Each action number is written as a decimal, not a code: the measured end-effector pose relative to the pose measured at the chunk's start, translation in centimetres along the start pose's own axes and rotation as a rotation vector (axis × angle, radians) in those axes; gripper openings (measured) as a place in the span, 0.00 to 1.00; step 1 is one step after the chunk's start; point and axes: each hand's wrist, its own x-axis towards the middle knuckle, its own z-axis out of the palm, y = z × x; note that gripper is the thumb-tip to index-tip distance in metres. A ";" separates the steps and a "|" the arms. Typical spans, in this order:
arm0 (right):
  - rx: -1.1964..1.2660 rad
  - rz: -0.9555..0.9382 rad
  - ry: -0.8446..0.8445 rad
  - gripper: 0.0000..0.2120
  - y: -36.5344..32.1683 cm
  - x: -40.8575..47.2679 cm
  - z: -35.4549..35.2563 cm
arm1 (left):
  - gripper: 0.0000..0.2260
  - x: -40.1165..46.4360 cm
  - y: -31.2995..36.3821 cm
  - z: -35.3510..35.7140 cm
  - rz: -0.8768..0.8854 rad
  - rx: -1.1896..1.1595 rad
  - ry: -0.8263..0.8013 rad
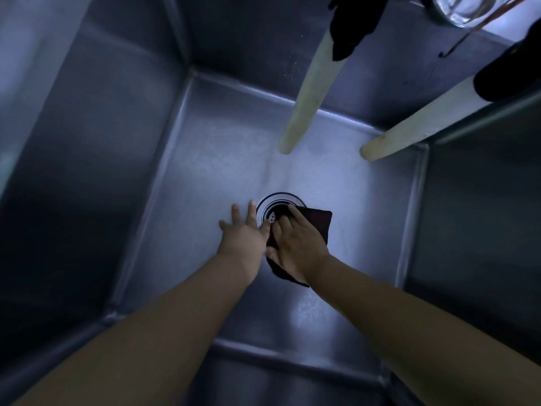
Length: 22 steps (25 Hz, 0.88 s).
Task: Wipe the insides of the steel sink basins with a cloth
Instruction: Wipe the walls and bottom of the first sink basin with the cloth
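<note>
Basin: the steel sink basin (205,159) was deep, its floor wet and shining.
Drain: the drain (270,210) sat near the floor's centre.
Cloth: a dark cloth (317,222) lay flat at the drain's 4 o'clock, overlapping its rim.
Right hand: the right hand (295,244) pressed flat on the cloth, fingers straight and slightly parted.
Left hand: the left hand (244,232) rested at the drain's 8 o'clock, fingers spread on bare steel.
Hoses: two pale hoses (304,95) hung in from 1 o'clock.
</note>
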 end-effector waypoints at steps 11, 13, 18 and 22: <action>0.539 0.090 0.408 0.15 -0.6 -4.2 3.7 | 0.33 0.4 -0.4 0.8 0.003 0.017 0.068; 0.418 0.027 0.406 0.20 -0.7 -6.9 5.0 | 0.35 0.4 -0.5 0.9 0.006 0.010 0.074; 0.252 0.274 0.320 0.31 2.8 -7.7 5.0 | 0.47 0.6 -0.7 1.8 -0.003 -0.016 0.158; 0.184 0.560 0.236 0.33 6.0 -3.2 3.3 | 0.49 0.0 -1.3 2.1 -0.003 -0.147 0.203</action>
